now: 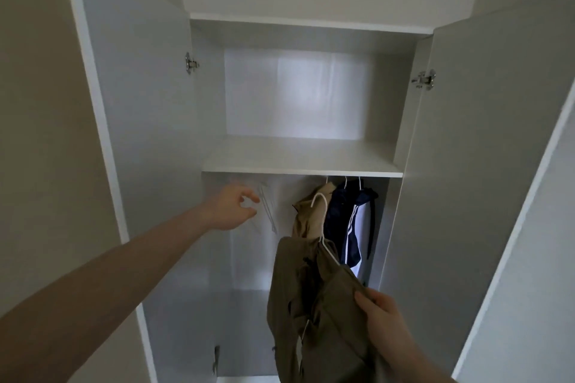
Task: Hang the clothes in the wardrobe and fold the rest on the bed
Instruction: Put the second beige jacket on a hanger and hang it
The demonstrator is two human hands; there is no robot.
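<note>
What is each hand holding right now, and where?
Right hand grips the olive jacket, on its hanger, at the shoulder. Left hand reaches toward empty hangers, holding nothing.

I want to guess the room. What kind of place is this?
Probably a bedroom, at an open wardrobe: hung clothes under its shelf, spare hangers, and an olive garment on a hanger, about to go in.

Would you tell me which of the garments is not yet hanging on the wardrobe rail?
The olive-green garment on a white hanger, nearest the camera: the right hand grips it below the rail. The tan garment and navy jacket already hang there.
</note>
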